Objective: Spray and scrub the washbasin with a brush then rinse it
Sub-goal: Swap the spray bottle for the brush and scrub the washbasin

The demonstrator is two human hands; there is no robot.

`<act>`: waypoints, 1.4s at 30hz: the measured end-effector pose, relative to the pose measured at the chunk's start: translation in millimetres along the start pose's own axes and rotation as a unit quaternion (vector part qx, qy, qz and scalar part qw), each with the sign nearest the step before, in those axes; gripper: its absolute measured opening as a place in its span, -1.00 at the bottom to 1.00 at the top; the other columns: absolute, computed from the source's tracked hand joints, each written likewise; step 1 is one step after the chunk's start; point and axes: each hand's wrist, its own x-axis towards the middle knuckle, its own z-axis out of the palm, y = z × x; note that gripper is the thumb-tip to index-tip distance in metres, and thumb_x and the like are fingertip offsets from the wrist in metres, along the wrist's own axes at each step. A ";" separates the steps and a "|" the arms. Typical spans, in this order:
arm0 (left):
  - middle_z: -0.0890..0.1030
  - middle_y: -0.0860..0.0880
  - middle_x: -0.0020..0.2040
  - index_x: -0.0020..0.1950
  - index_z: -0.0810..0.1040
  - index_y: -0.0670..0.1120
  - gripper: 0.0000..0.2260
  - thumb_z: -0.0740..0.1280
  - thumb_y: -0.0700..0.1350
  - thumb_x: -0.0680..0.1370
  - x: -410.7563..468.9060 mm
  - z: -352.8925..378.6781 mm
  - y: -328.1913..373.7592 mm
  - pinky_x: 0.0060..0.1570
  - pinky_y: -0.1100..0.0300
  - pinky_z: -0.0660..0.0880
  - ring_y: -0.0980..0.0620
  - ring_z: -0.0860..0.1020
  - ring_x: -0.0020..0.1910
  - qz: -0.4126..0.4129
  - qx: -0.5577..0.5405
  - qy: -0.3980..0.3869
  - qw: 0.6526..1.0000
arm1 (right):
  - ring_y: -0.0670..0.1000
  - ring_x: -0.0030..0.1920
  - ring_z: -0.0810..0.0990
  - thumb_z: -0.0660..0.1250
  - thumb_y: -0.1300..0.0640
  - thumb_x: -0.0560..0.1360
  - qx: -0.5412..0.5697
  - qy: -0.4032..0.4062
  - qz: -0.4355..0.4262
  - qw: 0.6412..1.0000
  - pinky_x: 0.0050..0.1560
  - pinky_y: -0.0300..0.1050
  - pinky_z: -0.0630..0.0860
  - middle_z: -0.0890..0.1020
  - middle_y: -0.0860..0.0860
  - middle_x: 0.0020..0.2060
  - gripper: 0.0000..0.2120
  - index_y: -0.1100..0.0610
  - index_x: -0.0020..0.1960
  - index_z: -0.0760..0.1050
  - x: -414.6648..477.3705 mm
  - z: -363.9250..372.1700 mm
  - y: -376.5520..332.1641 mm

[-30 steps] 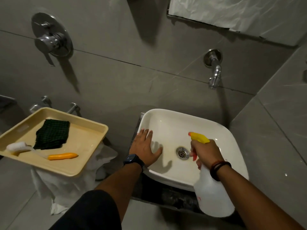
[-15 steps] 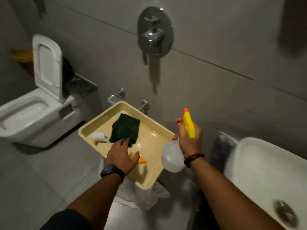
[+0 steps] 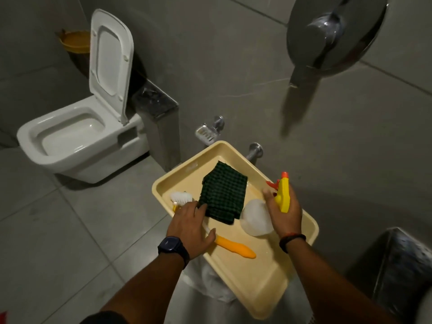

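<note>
Item 1: cream rectangular plastic tray (image 3: 261, 291), perched on a white-draped support above the grey tiled floor (image 3: 58, 230); no desk in view.

Item 2: scrub brush with white bristle head and orange handle (image 3: 236, 247), lying flat in the tray. Long axis runs diagonally, bristles at the far left corner, handle tip pointing near and right. The mid-shaft is hidden under the left hand.

Item 3: left hand (image 3: 189, 228), palm down on the brush shaft, fingers spread and only loosely curled; a closed grasp is not evident. It is the nearer hand to the brush, touching it.

Item 4: right hand (image 3: 284, 213), closed around the neck of a translucent white spray bottle with yellow and red trigger head (image 3: 256, 218), the bottle body low over the tray's right side.

Item 5: dark green checked cloth (image 3: 223, 195), folded, just beside the left fingertips and between both hands.

Clearance: the tray's left rim sits close to the bristles; open room lies toward the handle end. The washbasin is out of frame.

Judgement: spraying appears finished; taking up the brush comes next.
</note>
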 end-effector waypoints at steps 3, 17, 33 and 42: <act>0.55 -0.16 0.12 0.25 0.45 -0.11 -0.42 0.30 0.21 0.34 1.3 0.4 0.9 0.10 -0.05 0.45 -0.17 0.49 0.07 -0.004 0.000 -0.006 1.000 | 0.04 0.06 0.49 0.32 -0.35 0.31 -0.153 0.135 -0.004 0.979 0.05 0.16 0.54 0.54 -0.01 0.06 -0.43 -0.08 0.19 0.32 -30.8 0.7 10.1; 0.50 -0.18 0.21 0.27 0.43 -0.12 -0.43 0.30 0.17 0.37 -5.1 -7.5 20.4 0.17 -0.07 0.44 -0.17 0.46 0.16 -0.015 0.005 0.027 1.000 | 0.16 0.03 0.47 0.17 0.18 0.52 -0.498 -0.320 -0.225 0.774 -0.03 0.03 0.41 0.52 0.14 0.07 -0.77 0.14 0.18 0.37 -73.4 47.6 56.5; 0.47 -0.20 0.30 0.31 0.41 -0.10 -0.39 0.21 0.26 0.40 -66.2 -84.6 218.4 0.30 -0.08 0.32 -0.18 0.37 0.31 0.070 0.033 0.096 0.992 | 0.25 -0.02 0.60 0.08 -0.42 0.38 -0.348 -0.122 -0.039 0.929 -0.11 0.01 0.50 0.67 0.16 -0.06 -0.37 0.10 -0.04 0.57 -155.9 -175.1 -19.7; 0.48 -0.29 0.26 0.31 0.42 -0.17 -0.32 0.13 0.27 0.37 -134.8 -67.9 417.1 0.20 -0.11 0.39 -0.26 0.43 0.22 0.204 -0.033 0.094 0.974 | 0.17 -0.20 0.61 -0.04 -0.52 0.33 -0.388 0.053 0.048 0.919 -0.29 -0.05 0.43 0.66 0.03 -0.26 -0.39 0.01 -0.39 0.36 -271.8 -463.1 -5.7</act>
